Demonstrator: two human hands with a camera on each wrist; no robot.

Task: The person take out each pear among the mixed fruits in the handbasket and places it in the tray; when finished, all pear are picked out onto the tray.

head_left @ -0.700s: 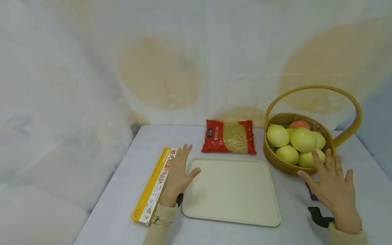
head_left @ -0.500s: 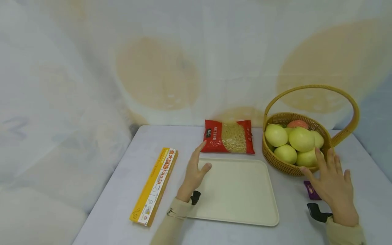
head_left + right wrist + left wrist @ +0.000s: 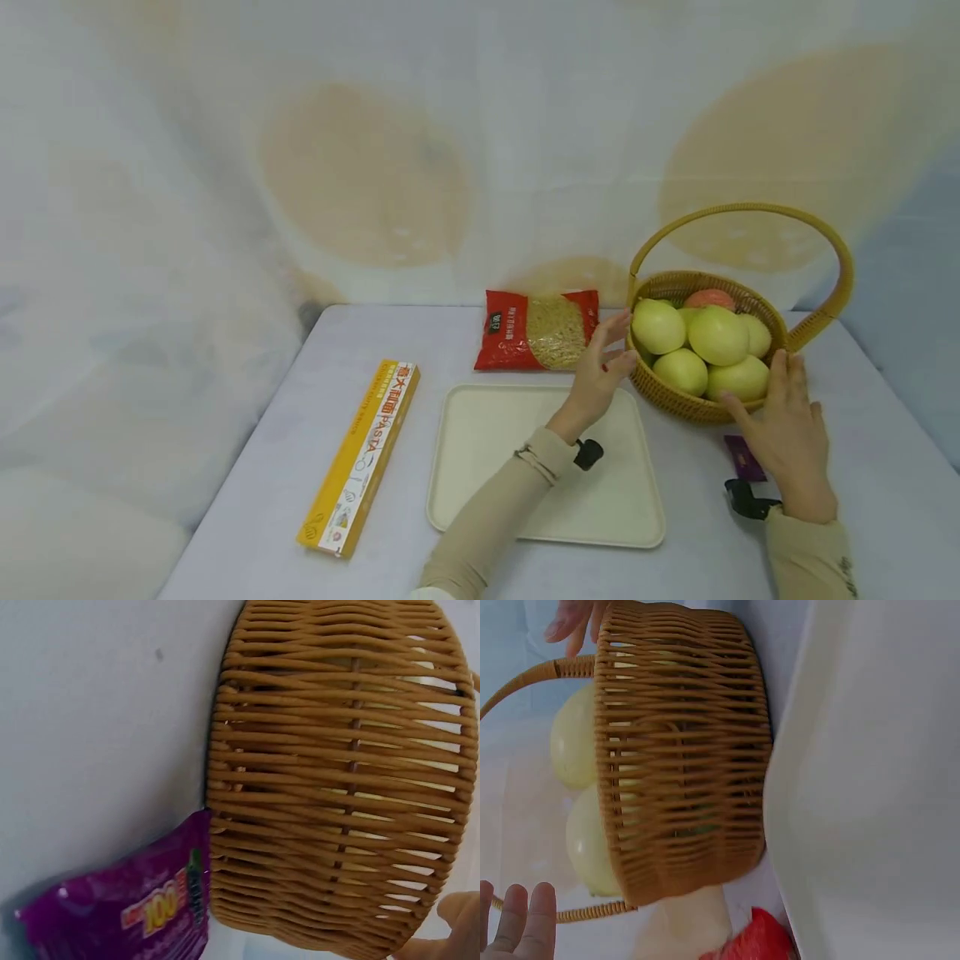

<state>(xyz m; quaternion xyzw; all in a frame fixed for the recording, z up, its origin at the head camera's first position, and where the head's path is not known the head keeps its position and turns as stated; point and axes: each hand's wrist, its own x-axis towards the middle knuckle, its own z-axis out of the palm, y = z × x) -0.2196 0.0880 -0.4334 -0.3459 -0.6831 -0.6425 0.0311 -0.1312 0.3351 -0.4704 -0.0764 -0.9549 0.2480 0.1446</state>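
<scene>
A wicker basket (image 3: 678,406) with a tall arched handle (image 3: 738,208) stands at the back right, filled with several round pale green fruits (image 3: 718,335) and one reddish piece (image 3: 709,298). My left hand (image 3: 597,379) reaches across the tray to the basket's left side, its fingers loosely extended beside the rim; they also show in the left wrist view (image 3: 525,926). My right hand (image 3: 791,433) is at the basket's right front, fingers extended and fingertips right at the rim near the handle's base. Neither hand grips anything. In the right wrist view the woven wall (image 3: 337,772) fills much of the frame.
A cream tray (image 3: 465,442) lies under my left forearm. Behind it is a red bag of pasta (image 3: 540,329). A long yellow and white pasta box (image 3: 360,458) lies on the left. A small purple packet (image 3: 744,458) lies in front of the basket.
My left hand has swept right, from beside the pasta box across the tray to the basket's left side. My right hand has moved in closer against the basket's right side. The view has shifted slightly.
</scene>
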